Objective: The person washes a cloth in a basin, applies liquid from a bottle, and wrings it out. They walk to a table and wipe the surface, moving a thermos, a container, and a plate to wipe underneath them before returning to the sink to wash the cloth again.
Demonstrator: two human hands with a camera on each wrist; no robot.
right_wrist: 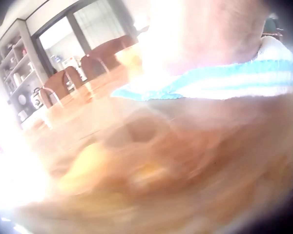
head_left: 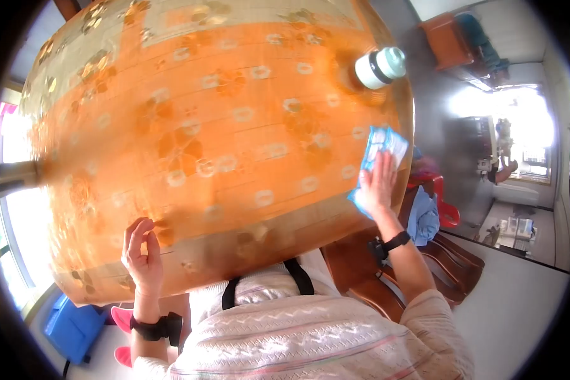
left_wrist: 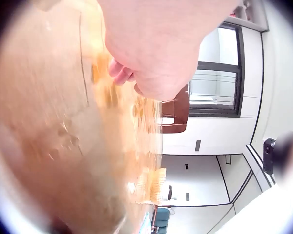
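Observation:
My right hand [head_left: 380, 185] lies with straight fingers on a blue and white striped cloth [head_left: 377, 137] near the right edge of the table. In the right wrist view the cloth [right_wrist: 219, 80] spreads flat beneath the palm, against the orange patterned tablecloth [head_left: 253, 139]. Over the near left part of the table is my left hand [head_left: 144, 256], its fingers loosely bent and holding nothing. The left wrist view shows that hand [left_wrist: 151, 44] from the wrist side, its fingertips partly hidden behind the palm.
A white and pale green lidded bottle [head_left: 380, 68] stands at the table's far right. Brown chairs [head_left: 361, 272] are close by my right side, with blue clothing [head_left: 423, 216] and a red stool [head_left: 446, 202] beyond. A blue bin [head_left: 73, 328] sits on the floor at left.

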